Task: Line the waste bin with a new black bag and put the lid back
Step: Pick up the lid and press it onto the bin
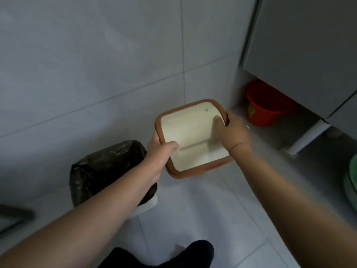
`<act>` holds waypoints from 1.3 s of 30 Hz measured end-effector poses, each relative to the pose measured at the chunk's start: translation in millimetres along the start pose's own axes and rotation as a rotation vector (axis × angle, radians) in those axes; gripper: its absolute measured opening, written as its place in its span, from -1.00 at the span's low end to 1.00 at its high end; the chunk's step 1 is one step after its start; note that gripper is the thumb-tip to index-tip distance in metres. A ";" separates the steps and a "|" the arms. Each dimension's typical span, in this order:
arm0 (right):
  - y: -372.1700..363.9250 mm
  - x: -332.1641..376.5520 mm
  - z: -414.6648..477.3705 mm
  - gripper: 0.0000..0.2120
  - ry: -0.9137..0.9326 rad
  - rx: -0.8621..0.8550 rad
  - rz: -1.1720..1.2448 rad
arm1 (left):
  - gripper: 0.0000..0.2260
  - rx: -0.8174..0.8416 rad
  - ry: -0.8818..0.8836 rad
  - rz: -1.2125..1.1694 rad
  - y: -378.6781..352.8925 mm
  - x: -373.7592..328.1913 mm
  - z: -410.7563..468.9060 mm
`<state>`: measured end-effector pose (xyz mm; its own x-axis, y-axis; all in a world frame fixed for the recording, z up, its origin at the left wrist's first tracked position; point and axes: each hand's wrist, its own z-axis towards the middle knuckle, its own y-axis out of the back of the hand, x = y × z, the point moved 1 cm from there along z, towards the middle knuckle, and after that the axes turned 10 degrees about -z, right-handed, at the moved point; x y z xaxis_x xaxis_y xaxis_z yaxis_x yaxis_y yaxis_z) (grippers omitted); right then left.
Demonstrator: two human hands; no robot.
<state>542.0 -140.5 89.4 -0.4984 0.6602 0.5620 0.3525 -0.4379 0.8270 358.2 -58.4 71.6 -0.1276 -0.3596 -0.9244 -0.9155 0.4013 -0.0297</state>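
The bin lid (191, 132), cream with a brown rim, is held in the air over the floor. My left hand (161, 149) grips its left edge, thumb on top. My right hand (232, 130) holds its right edge, thumb resting on the cream panel. Down to the left stands the white waste bin (148, 206) against the tiled wall, with a black bag (104, 171) draped over its top and sides. My left forearm crosses in front of the bin and hides part of it. The lid is to the right of the bin and apart from it.
A red bucket (264, 107) sits under a grey cabinet (301, 47) at the right. A green object (352, 180) shows at the right edge. A dark bar (15, 215) lies at the left edge. My dark-clothed leg (173, 256) is at the bottom.
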 end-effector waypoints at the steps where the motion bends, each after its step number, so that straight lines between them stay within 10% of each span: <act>1: 4.6 25.8 -7.8 -0.56 0.053 -0.004 0.027 | -0.49 -0.036 -0.020 -0.042 21.0 -11.5 -8.4; 13: -78.4 177.9 -117.0 -0.56 0.110 0.332 0.212 | -0.46 -0.413 -0.099 -0.352 205.5 -7.2 -61.8; 31: -159.7 147.7 -121.9 -0.57 0.011 0.421 0.266 | -0.54 -0.503 0.057 -0.033 238.9 52.6 -31.2; 39: -167.2 130.8 -123.7 -0.43 -0.007 0.598 0.409 | -0.40 -0.302 0.108 -0.278 239.4 66.2 -36.8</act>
<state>319.8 -56.4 26.4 -0.2290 0.5199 0.8230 0.8837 -0.2435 0.3997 116.6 -17.1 17.2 0.1152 -0.5115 -0.8515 -0.9893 0.0179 -0.1446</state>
